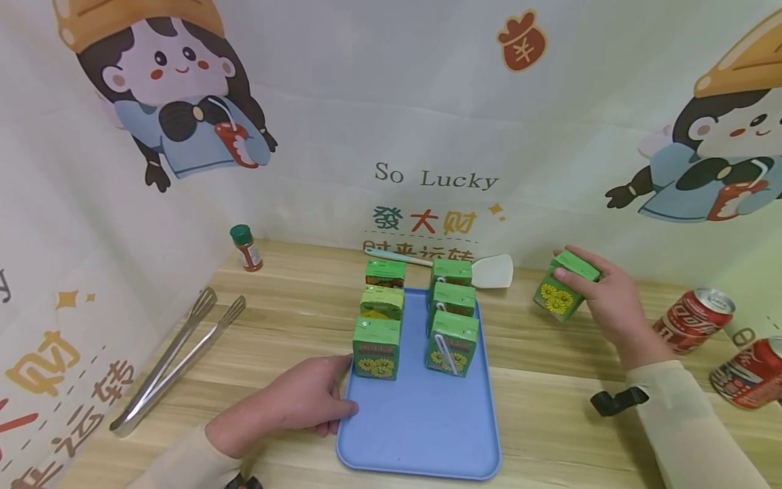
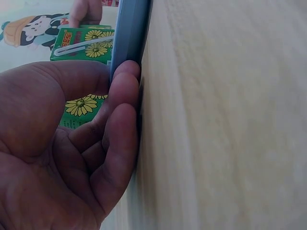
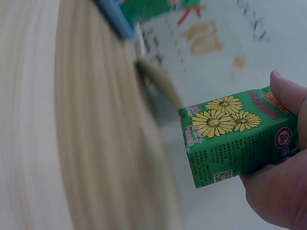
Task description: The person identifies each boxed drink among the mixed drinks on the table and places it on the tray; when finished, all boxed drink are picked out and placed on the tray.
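My right hand (image 1: 611, 299) holds a green drink carton (image 1: 565, 285) with yellow flowers, tilted and raised to the right of a blue tray (image 1: 421, 428). In the right wrist view, thumb and fingers grip one end of that drink carton (image 3: 230, 129). At the tray's left edge, my left hand (image 1: 305, 397) pinches the rim, thumb over it and fingers curled against its outer side and underneath, as the left wrist view shows. Several upright green cartons stand on the tray in two rows, including a front left carton (image 1: 375, 346) and a front right carton (image 1: 452, 343) with a straw.
Metal tongs (image 1: 177, 367) lie at left, with a green-capped spice bottle (image 1: 247, 248) behind them. A white spatula (image 1: 491, 272) lies behind the tray. Two red cans, a farther can (image 1: 693, 319) and a nearer can (image 1: 751, 373), lie beside my right arm. A printed cloth (image 1: 318, 102) hangs behind.
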